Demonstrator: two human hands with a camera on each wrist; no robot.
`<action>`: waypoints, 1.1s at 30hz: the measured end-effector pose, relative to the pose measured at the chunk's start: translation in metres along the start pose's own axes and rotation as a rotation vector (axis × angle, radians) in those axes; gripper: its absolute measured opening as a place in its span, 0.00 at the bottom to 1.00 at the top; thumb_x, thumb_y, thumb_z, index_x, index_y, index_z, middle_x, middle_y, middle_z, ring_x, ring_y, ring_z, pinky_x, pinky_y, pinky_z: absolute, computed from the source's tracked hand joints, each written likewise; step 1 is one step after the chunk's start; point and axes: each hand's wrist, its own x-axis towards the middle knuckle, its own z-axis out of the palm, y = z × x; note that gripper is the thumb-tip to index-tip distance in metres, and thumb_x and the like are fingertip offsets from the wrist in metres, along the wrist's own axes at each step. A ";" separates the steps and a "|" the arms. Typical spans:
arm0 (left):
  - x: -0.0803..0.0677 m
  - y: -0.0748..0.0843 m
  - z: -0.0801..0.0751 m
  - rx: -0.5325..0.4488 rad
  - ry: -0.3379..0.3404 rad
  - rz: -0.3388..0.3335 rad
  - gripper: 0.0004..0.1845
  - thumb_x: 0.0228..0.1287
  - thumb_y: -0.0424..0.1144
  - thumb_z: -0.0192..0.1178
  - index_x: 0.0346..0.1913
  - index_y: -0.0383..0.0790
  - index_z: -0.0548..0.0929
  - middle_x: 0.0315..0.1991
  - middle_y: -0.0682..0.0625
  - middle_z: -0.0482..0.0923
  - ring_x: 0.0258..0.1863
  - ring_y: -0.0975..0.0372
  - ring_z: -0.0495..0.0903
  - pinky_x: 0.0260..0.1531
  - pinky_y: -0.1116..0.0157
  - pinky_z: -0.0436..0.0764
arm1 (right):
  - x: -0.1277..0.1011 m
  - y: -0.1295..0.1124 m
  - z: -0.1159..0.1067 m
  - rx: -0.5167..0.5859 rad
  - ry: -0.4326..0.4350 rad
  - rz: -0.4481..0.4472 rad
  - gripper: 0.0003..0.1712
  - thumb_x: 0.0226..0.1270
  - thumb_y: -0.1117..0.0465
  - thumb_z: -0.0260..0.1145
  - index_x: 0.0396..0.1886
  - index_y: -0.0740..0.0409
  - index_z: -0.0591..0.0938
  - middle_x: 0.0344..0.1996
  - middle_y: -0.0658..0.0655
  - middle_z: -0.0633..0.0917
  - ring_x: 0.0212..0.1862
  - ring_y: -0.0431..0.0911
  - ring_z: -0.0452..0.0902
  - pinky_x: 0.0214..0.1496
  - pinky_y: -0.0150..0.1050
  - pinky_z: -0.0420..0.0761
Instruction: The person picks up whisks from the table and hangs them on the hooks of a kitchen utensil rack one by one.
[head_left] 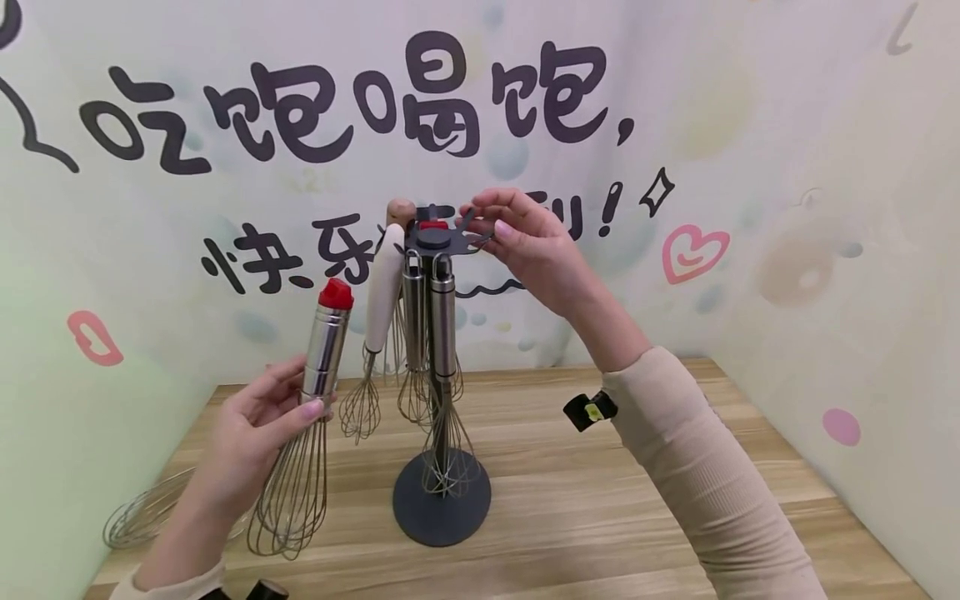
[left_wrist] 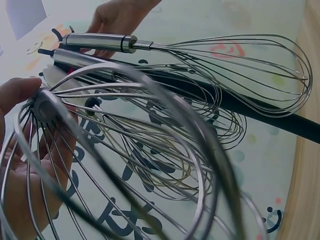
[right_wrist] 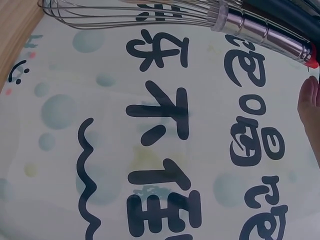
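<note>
My left hand (head_left: 251,433) grips a whisk (head_left: 322,358) with a steel handle and red end cap, upright, red end up, wires down. In the left wrist view its wire loops (left_wrist: 195,165) fill the foreground. Right of it stands a black whisk rack (head_left: 441,508) with a round base and hooked top. My right hand (head_left: 536,246) has thumb and fingers about a hook on the rack's right side. Steel-handled whisks (head_left: 444,325) and a white-handled whisk (head_left: 384,287) hang from the rack. Another red-capped whisk (right_wrist: 260,32) hangs there in the right wrist view.
A wire whisk (head_left: 146,512) lies on the wooden table (head_left: 600,500) at the left, partly hidden behind my left forearm. A pale wall (head_left: 787,167) with dark lettering stands close behind the rack, with side walls left and right.
</note>
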 end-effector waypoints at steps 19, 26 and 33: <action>-0.003 0.004 0.009 0.043 -0.002 -0.039 0.27 0.61 0.19 0.53 0.59 0.49 0.77 0.47 0.52 0.81 0.42 0.64 0.83 0.43 0.72 0.83 | -0.005 -0.004 0.005 -0.032 0.044 -0.020 0.18 0.63 0.76 0.44 0.44 0.56 0.75 0.42 0.52 0.77 0.41 0.39 0.76 0.47 0.28 0.74; -0.003 0.010 0.015 0.059 -0.003 -0.030 0.28 0.60 0.19 0.54 0.59 0.49 0.76 0.46 0.53 0.81 0.42 0.65 0.82 0.44 0.73 0.83 | -0.011 -0.010 0.008 -0.111 0.080 -0.034 0.18 0.62 0.77 0.48 0.45 0.56 0.74 0.41 0.50 0.77 0.41 0.40 0.73 0.45 0.29 0.73; 0.001 0.013 0.018 0.067 0.073 -0.051 0.28 0.60 0.20 0.56 0.59 0.50 0.76 0.47 0.54 0.81 0.42 0.65 0.81 0.44 0.74 0.81 | -0.015 -0.013 0.016 -0.229 0.164 -0.012 0.17 0.61 0.76 0.53 0.50 0.67 0.71 0.41 0.47 0.77 0.45 0.40 0.73 0.47 0.26 0.75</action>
